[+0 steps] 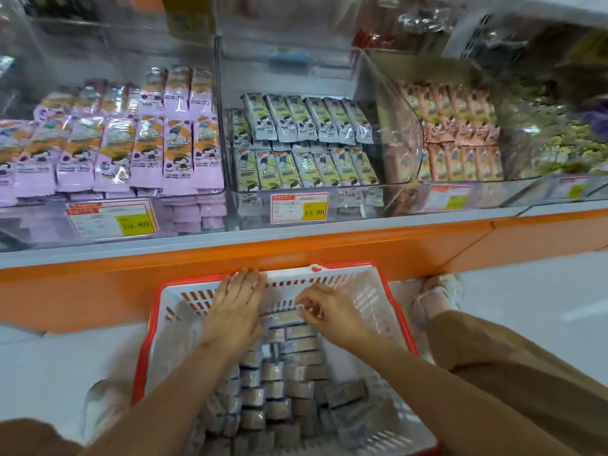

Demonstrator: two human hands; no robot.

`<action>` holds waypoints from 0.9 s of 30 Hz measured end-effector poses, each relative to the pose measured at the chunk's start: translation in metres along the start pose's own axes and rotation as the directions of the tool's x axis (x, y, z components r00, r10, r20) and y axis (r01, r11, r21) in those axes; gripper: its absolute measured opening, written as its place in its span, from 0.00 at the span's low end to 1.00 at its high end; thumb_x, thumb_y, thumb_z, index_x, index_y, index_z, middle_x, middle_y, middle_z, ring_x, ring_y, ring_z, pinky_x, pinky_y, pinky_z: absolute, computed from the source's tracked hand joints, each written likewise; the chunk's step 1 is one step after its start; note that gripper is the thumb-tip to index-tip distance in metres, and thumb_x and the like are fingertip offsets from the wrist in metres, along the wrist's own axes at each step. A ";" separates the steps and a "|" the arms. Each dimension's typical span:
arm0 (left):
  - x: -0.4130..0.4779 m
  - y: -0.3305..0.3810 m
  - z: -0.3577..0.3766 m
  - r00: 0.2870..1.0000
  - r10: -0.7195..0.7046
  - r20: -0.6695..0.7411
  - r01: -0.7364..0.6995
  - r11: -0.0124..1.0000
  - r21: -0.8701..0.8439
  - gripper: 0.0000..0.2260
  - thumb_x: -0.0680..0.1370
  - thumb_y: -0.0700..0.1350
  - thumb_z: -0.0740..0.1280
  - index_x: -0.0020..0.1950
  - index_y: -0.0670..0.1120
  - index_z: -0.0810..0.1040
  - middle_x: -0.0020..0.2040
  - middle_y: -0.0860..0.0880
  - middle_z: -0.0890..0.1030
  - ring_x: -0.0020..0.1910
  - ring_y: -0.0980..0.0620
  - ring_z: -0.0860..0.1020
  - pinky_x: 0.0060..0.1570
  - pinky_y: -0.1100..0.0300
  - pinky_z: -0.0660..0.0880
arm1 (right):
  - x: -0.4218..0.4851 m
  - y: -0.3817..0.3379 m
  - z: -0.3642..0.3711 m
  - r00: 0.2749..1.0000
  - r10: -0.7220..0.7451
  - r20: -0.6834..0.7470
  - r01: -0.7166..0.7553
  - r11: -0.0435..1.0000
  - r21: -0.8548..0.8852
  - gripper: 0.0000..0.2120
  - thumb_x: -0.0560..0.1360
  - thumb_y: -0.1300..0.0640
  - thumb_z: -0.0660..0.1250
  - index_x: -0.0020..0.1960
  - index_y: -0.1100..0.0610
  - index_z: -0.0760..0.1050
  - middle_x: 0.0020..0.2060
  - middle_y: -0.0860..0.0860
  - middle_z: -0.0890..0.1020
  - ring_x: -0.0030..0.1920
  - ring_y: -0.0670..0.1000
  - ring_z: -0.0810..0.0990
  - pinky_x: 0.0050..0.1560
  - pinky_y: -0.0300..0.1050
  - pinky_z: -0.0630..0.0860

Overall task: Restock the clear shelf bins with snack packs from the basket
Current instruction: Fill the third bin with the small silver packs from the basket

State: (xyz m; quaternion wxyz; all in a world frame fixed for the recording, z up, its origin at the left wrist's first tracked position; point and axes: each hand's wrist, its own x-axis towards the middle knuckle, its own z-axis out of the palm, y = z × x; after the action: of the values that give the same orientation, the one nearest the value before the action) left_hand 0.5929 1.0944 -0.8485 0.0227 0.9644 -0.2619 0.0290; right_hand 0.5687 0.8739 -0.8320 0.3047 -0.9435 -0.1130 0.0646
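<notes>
A white basket with a red rim [388, 294] stands on the floor below the shelf, full of several small grey-brown snack packs [286, 373] in rows. My left hand [235, 311] lies flat with straight fingers over the far rows of packs, fingertips near the basket's far wall. My right hand [324, 311] has curled fingers pinching the top of packs at the far end of the basket. Above, a clear bin [250, 195] holds green-and-white packs. To its left, another clear bin [184, 205] holds purple packs.
An orange shelf front [329, 248] runs across above the basket. A pink-pack bin [460, 136] sits to the right. Price tags [299, 207] hang on the bin fronts. My shoe [437, 294] and tan trouser leg [513, 373] are right of the basket.
</notes>
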 end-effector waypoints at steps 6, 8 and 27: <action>0.001 -0.007 0.025 1.000 0.008 -0.017 -0.008 1.000 0.015 0.41 0.63 0.47 0.79 0.74 0.38 0.70 0.71 0.39 0.73 0.72 0.38 0.69 0.73 0.41 0.53 | -0.011 0.027 0.056 0.947 0.185 0.262 -0.157 0.980 -0.122 0.12 0.78 0.51 0.67 0.59 0.53 0.76 0.52 0.49 0.78 0.49 0.48 0.76 0.49 0.42 0.72; 0.002 -0.008 0.030 1.000 0.013 -0.019 -0.013 1.000 0.016 0.41 0.65 0.48 0.77 0.75 0.39 0.68 0.72 0.40 0.72 0.73 0.40 0.66 0.73 0.40 0.55 | -0.012 0.029 0.070 0.897 0.256 0.361 -0.204 0.963 -0.177 0.16 0.78 0.51 0.66 0.64 0.55 0.74 0.59 0.52 0.76 0.58 0.52 0.76 0.56 0.42 0.71; 0.003 -0.007 0.038 0.997 -0.010 -0.078 0.007 0.999 -0.037 0.39 0.64 0.42 0.77 0.74 0.40 0.70 0.70 0.41 0.73 0.72 0.41 0.65 0.73 0.40 0.55 | -0.006 0.047 0.074 0.799 0.489 0.351 -0.544 0.836 0.074 0.05 0.77 0.59 0.68 0.52 0.54 0.82 0.37 0.43 0.77 0.38 0.41 0.75 0.37 0.26 0.69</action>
State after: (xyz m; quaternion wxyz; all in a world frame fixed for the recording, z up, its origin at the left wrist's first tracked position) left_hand 0.6006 1.0966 -0.8868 0.0510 0.9630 -0.2571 0.0620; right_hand 0.5567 0.8769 -0.9189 0.3327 -0.8856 0.1076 0.3058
